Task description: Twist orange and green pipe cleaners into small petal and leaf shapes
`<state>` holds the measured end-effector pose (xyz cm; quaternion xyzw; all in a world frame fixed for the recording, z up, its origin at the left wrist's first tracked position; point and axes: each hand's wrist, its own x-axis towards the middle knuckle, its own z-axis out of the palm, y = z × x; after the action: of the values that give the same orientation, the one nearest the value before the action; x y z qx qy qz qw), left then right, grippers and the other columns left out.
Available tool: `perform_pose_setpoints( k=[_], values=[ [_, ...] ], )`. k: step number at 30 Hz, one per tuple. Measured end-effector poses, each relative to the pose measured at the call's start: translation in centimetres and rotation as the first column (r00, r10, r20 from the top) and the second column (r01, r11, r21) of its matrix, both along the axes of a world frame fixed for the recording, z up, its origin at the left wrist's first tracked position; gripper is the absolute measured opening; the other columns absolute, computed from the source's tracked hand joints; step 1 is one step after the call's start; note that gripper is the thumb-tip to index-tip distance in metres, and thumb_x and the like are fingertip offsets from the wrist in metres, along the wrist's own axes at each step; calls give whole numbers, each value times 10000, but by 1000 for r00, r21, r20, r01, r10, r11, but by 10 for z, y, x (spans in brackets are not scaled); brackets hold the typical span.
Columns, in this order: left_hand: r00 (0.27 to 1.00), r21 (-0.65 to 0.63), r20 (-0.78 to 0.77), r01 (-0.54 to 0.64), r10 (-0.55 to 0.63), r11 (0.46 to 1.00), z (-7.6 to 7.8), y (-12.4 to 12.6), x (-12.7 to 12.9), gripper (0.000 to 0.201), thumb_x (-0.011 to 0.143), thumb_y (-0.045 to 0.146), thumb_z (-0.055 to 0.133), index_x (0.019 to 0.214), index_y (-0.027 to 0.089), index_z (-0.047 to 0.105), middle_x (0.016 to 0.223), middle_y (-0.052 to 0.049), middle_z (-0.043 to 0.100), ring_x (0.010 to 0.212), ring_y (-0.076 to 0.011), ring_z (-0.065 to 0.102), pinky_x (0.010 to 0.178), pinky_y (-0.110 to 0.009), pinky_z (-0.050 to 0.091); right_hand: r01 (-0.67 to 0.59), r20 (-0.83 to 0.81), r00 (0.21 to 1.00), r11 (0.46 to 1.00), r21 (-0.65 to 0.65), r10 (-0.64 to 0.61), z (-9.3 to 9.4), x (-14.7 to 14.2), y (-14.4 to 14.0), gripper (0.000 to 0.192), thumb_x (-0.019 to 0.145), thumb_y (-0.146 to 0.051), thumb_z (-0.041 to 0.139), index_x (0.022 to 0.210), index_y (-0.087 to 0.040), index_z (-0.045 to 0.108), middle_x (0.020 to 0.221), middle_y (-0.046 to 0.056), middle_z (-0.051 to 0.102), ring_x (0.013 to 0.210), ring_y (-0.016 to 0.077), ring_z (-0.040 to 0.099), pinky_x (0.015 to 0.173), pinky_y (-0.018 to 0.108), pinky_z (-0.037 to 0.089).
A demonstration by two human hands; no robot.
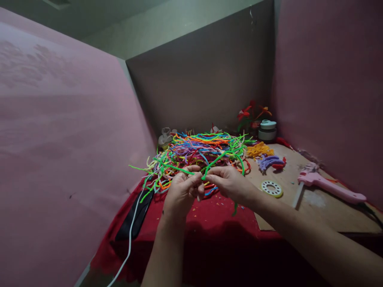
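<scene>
A pink wall (60, 119) is closing in the left side of the view, and another pink wall (329, 79) is rising along the right edge of the surface. Between them a grey panel (203, 79) is standing behind the surface's far edge, with a pale ceiling (119, 20) showing above it. The surface (323, 211) is showing bare wood on the right, and a red cloth (209, 223) is covering its left part. The light is staying dim.
</scene>
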<state>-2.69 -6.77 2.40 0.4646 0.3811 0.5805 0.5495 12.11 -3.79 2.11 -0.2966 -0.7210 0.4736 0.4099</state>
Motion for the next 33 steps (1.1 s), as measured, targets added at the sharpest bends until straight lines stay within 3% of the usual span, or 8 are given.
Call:
perform_pose_setpoints(
  k=[3,9,14,18,24,26,29,33],
  values=[
    [985,2,-168,-30,30,1000,-1,3,-2,304,702,301,680,918,158,521,465,44,531,343,-95,457,310,-176,343,41,99,993,977,209,-63,-6,1,1,235,814,-230,493,644,-170,643,592,10,595,565,114,488,549,235,357],
    [912,27,-409,-25,34,999,-1,3,2,191,705,296,668,776,132,600,411,60,470,313,-37,370,314,-138,249,-63,226,974,966,250,5,-9,3,1,292,816,-146,414,792,-185,702,744,19,696,659,132,584,635,234,394],
    [966,89,-100,-228,237,969,0,14,6,226,693,326,681,729,171,520,406,79,474,309,-45,385,316,-138,253,36,175,982,982,185,-69,-3,1,5,234,822,-242,483,669,-147,631,587,5,589,572,107,491,559,222,354],
    [910,141,168,-403,379,904,7,30,11,339,613,335,751,653,174,455,430,90,468,321,-40,402,328,-142,286,19,56,998,999,-29,-18,-8,-5,8,223,832,-259,450,683,-150,574,424,-52,417,419,83,380,455,214,303],
    [845,164,275,-511,458,844,12,50,12,347,612,349,755,629,153,470,469,81,498,358,-35,441,370,-148,317,-13,6,1000,972,-235,15,-17,-10,10,222,826,-272,430,766,-136,595,391,-79,358,340,80,353,374,206,318],
    [842,199,281,-520,460,830,13,53,11,297,662,338,724,657,142,501,528,48,565,430,-52,511,431,-155,369,-16,15,1000,970,-242,20,-21,-10,13,236,830,-286,426,782,-136,601,384,-85,346,324,79,339,358,206,319],
    [874,148,320,-428,367,892,16,57,7,218,756,298,649,711,151,494,543,31,581,457,-76,539,457,-172,383,-71,29,996,970,-234,80,-29,-10,21,239,833,-300,435,789,-139,607,366,-88,349,312,74,339,350,197,301],
    [865,88,438,-314,246,945,26,64,-2,207,846,156,525,681,175,401,439,93,405,311,-33,323,355,-151,220,-137,44,987,955,-262,153,-38,-10,31,244,838,-286,432,791,-128,612,340,-80,383,300,64,340,353,187,250]
  ],
)
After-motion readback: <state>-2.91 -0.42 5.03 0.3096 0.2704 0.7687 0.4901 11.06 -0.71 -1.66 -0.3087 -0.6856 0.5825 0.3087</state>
